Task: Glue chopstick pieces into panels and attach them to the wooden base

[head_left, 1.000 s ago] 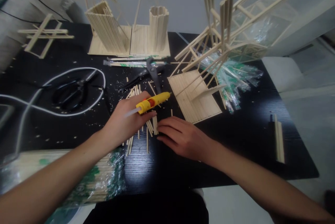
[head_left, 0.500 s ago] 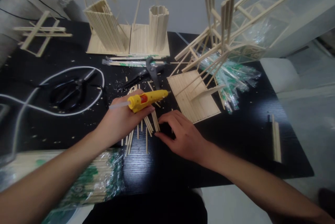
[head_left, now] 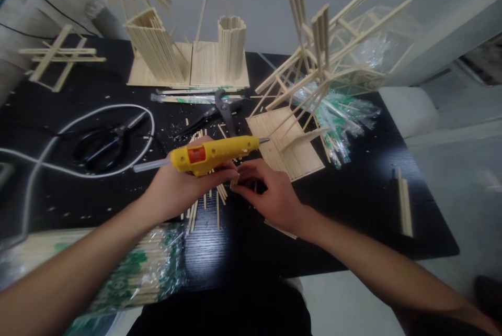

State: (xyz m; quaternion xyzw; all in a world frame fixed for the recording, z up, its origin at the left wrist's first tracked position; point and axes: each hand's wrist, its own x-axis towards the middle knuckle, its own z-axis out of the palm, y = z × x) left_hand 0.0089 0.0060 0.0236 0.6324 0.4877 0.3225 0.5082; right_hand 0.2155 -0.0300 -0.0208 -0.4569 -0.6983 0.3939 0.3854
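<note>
My left hand (head_left: 182, 189) is closed round a yellow glue gun (head_left: 214, 153) with an orange trigger; its nozzle points right toward a flat panel of wooden sticks (head_left: 288, 142). A clear glue stick pokes out of the gun's back end. My right hand (head_left: 270, 192) is curled over loose wooden sticks (head_left: 214, 197) on the black table (head_left: 353, 205), fingertips pinched at a short stick just under the gun. A slanted stick frame (head_left: 317, 58) rises from the panel.
Black pliers (head_left: 219, 111) and black scissors (head_left: 105, 140) lie behind the hands, with a white cable (head_left: 78, 121) looping left. Stick-built towers (head_left: 188, 48) stand at the back. Bagged stick bundles (head_left: 133, 273) sit at the near left, more wrappers (head_left: 341, 116) at right, and a few sticks (head_left: 403, 208) far right.
My left hand has lifted the glue gun and swung it more level. My right hand went from lying flat on the table to curling and pinching at the sticks beside the gun.
</note>
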